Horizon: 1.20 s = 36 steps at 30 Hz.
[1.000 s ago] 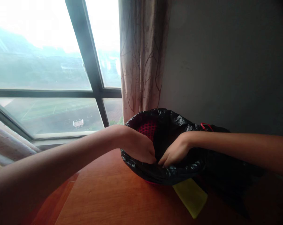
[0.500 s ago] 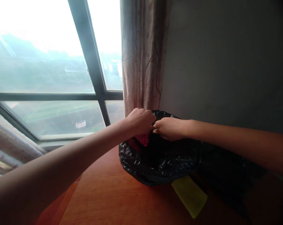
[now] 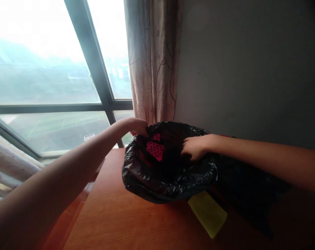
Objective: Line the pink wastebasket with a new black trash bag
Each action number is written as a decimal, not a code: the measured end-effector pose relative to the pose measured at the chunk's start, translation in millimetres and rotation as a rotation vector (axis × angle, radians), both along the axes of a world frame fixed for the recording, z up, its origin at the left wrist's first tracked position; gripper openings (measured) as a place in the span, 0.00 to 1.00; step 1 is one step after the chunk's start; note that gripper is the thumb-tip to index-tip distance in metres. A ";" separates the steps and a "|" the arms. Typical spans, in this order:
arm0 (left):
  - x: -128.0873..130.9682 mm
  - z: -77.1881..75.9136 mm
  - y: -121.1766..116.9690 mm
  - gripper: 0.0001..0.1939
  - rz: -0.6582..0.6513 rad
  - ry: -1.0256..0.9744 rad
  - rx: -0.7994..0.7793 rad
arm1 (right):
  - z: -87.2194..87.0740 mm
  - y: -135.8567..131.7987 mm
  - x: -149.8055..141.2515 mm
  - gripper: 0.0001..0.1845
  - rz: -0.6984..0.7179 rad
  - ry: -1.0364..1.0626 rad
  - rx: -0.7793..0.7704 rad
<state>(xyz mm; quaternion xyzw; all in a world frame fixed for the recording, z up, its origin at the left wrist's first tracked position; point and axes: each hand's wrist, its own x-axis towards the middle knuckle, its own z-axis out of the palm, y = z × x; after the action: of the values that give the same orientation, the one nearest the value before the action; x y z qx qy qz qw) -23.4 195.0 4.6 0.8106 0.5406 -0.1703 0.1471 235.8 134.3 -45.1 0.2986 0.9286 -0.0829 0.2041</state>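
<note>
A black plastic bag (image 3: 170, 192) lines and overhangs a round container on the table, its mouth spread wide. Inside it, a pink patch with dark dots (image 3: 155, 150) shows at the left, perhaps part of the container's wall. My left hand (image 3: 139, 127) is closed over the bag's far-left rim, its fingertips partly hidden. At the opposite side, my right hand (image 3: 196, 146) reaches into the mouth with fingers stretched down against the plastic; shadow hides their tips.
A yellow flat piece (image 3: 209, 214) lies on the wooden table (image 3: 115, 222) by the container's front. More black plastic (image 3: 246, 194) spreads to the right. Behind stand a curtain (image 3: 154, 62), a grey wall (image 3: 246, 69) and a window (image 3: 48, 73) on the left.
My hands, close together over the bag's mouth before, have moved apart: the left to the far-left rim, the right a little rightward. More of the opening and the pink patch shows.
</note>
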 end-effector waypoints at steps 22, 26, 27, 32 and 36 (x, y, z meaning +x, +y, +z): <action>17.4 -18.7 -23.2 0.37 -0.055 -0.058 0.486 | 12.4 -26.2 64.9 0.41 -0.744 0.502 0.023; -11.3 -2.7 -48.9 0.39 0.143 -0.561 0.521 | 9.1 -40.1 65.1 0.35 -0.885 0.819 -0.315; -21.0 -2.4 -62.2 0.36 0.216 -0.797 0.516 | 8.4 -43.4 66.3 0.36 -0.945 0.872 -0.362; -29.8 -52.1 -145.3 0.22 0.641 -1.645 0.667 | -6.4 -61.2 61.9 0.38 -1.077 1.170 -0.383; 17.8 -107.7 -177.2 0.24 0.704 -1.955 0.560 | -19.2 -78.2 46.6 0.35 -1.014 1.314 -0.426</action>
<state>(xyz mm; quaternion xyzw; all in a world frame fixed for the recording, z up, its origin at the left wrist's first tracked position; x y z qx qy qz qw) -5.5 17.8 -103.2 0.3993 0.4115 0.7332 0.3655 282.4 56.1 -64.3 0.5244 0.5774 -0.4929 -0.3855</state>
